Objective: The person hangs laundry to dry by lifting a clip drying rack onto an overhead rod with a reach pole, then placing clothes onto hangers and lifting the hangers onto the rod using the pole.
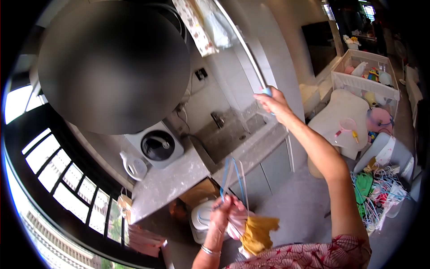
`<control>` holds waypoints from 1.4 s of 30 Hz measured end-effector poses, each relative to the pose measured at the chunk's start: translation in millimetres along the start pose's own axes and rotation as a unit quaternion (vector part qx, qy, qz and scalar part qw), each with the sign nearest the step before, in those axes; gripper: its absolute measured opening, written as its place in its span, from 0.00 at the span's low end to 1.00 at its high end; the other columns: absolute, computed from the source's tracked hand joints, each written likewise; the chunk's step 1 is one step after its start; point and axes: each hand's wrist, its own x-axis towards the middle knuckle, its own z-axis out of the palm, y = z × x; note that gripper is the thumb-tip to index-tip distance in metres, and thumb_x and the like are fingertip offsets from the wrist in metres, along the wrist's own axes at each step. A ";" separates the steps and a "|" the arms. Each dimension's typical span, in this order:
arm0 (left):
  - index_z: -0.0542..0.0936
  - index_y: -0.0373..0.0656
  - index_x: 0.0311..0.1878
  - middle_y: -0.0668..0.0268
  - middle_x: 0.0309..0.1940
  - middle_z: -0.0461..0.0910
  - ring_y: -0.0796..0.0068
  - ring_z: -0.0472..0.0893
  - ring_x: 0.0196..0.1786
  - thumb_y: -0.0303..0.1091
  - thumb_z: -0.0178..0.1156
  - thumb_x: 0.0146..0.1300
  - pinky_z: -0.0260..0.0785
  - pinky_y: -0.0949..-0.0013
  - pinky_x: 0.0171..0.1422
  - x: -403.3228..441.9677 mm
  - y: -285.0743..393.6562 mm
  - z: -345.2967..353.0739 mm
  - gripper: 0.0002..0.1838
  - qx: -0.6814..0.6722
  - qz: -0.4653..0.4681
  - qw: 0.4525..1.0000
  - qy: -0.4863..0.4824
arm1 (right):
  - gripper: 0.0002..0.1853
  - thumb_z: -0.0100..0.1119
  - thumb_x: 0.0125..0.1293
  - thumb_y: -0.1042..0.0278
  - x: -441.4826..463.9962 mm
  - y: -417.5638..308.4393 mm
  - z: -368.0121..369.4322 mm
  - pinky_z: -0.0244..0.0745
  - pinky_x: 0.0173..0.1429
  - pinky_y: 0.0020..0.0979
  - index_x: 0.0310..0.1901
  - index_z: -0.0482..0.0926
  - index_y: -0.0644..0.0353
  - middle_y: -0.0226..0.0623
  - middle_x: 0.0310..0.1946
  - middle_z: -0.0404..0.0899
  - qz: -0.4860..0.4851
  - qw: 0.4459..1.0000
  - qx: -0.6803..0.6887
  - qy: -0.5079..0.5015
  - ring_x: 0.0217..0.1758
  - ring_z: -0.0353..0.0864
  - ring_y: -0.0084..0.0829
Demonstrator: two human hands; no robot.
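Observation:
My right hand (274, 102) is raised, its fingers wrapped round the light-blue grip of a long metal pole (246, 48) that slants up to the left. Lower down, my left hand (227, 207) is closed round hangers (233, 177), blue and white, whose loops stick up above it. Pink cloth (236, 224) and a mustard-yellow cloth (260, 233) hang beside that hand. Near the top of the pole, a patterned cloth (195, 27) and a pale garment (217, 31) hang.
A stone counter (170, 186) bears a small appliance (161, 145) and a white bottle (133, 167), beside a sink (224, 143). Barred windows (67, 188) line the left. To the right stand a tub of tangled hangers (380, 193), a small white table (338, 116) and a playpen (365, 80).

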 end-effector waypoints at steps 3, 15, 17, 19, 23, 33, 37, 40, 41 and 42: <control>0.74 0.37 0.29 0.60 0.23 0.76 0.67 0.78 0.28 0.40 0.56 0.59 0.71 0.68 0.34 15.7 25.7 -0.4 0.13 0.034 0.051 0.998 0.030 | 0.11 0.63 0.53 0.68 -65.6 12.4 -39.3 0.47 0.15 0.17 0.33 0.69 0.57 0.20 0.17 0.61 0.113 0.992 0.048 -0.010 0.14 0.54 0.11; 0.75 0.37 0.41 0.62 0.33 0.77 0.76 0.75 0.31 0.34 0.53 0.63 0.70 0.76 0.37 90.1 57.4 -20.4 0.10 0.054 0.035 0.997 -0.034 | 0.16 0.59 0.56 0.64 -295.7 101.8 -130.4 0.46 0.13 0.18 0.16 0.67 0.58 0.20 0.09 0.59 0.337 0.941 -0.004 0.040 0.08 0.54 0.12; 0.75 0.37 0.41 0.63 0.31 0.77 0.77 0.75 0.31 0.34 0.52 0.63 0.70 0.75 0.36 98.0 61.3 -24.9 0.10 0.029 0.015 0.999 -0.041 | 0.16 0.57 0.58 0.65 -323.6 105.6 -135.4 0.45 0.12 0.19 0.17 0.66 0.58 0.20 0.09 0.57 0.345 0.935 -0.023 0.077 0.08 0.53 0.12; 0.75 0.37 0.42 0.64 0.31 0.78 0.77 0.73 0.30 0.34 0.51 0.64 0.68 0.76 0.35 105.3 63.2 -33.2 0.10 0.036 0.021 0.998 -0.037 | 0.15 0.58 0.58 0.65 -355.4 111.1 -145.7 0.45 0.12 0.19 0.17 0.67 0.58 0.20 0.09 0.58 0.334 0.939 -0.049 0.069 0.08 0.54 0.12; 0.76 0.37 0.41 0.64 0.28 0.78 0.77 0.72 0.28 0.34 0.49 0.65 0.66 0.76 0.34 116.7 58.6 -37.0 0.11 0.070 -0.007 0.996 0.054 | 0.16 0.59 0.56 0.65 -363.0 107.3 -140.4 0.50 0.15 0.19 0.15 0.66 0.57 0.19 0.09 0.60 0.304 0.943 -0.136 0.003 0.10 0.57 0.12; 0.77 0.40 0.37 0.63 0.28 0.78 0.74 0.76 0.31 0.28 0.54 0.60 0.69 0.76 0.36 148.0 -51.3 -13.3 0.05 0.023 -0.092 0.972 0.215 | 0.12 0.55 0.59 0.69 -325.6 69.3 -41.6 0.70 0.29 0.20 0.41 0.76 0.67 0.33 0.28 0.76 0.310 0.946 -0.037 -0.090 0.28 0.75 0.20; 0.76 0.40 0.33 0.61 0.26 0.78 0.72 0.72 0.21 0.27 0.51 0.61 0.66 0.74 0.27 146.5 -87.2 -0.4 0.04 0.006 -0.127 0.960 0.250 | 0.14 0.58 0.57 0.72 -328.0 82.0 -8.4 0.75 0.42 0.25 0.45 0.76 0.65 0.38 0.40 0.78 0.234 0.967 -0.048 -0.087 0.40 0.78 0.23; 0.77 0.43 0.32 0.63 0.26 0.78 0.72 0.69 0.21 0.29 0.51 0.60 0.65 0.69 0.26 152.0 -127.3 -20.0 0.05 0.026 -0.076 0.984 0.156 | 0.12 0.62 0.55 0.71 -337.0 88.4 -0.5 0.72 0.38 0.21 0.42 0.78 0.62 0.30 0.32 0.80 0.233 0.961 -0.137 -0.061 0.32 0.75 0.18; 0.77 0.43 0.31 0.63 0.26 0.78 0.72 0.70 0.22 0.29 0.52 0.60 0.65 0.70 0.27 148.8 -134.0 -22.9 0.05 0.036 -0.057 0.988 0.142 | 0.12 0.62 0.55 0.71 -337.6 90.5 -1.8 0.72 0.38 0.21 0.42 0.78 0.62 0.30 0.32 0.80 0.233 0.961 -0.138 -0.063 0.32 0.75 0.18; 0.77 0.42 0.30 0.64 0.25 0.77 0.72 0.70 0.24 0.30 0.52 0.60 0.65 0.70 0.28 149.4 -140.1 -23.9 0.05 0.025 -0.073 0.986 0.150 | 0.12 0.62 0.54 0.71 -339.1 95.2 -4.3 0.71 0.37 0.21 0.41 0.78 0.62 0.30 0.30 0.80 0.252 0.957 -0.133 -0.045 0.31 0.74 0.17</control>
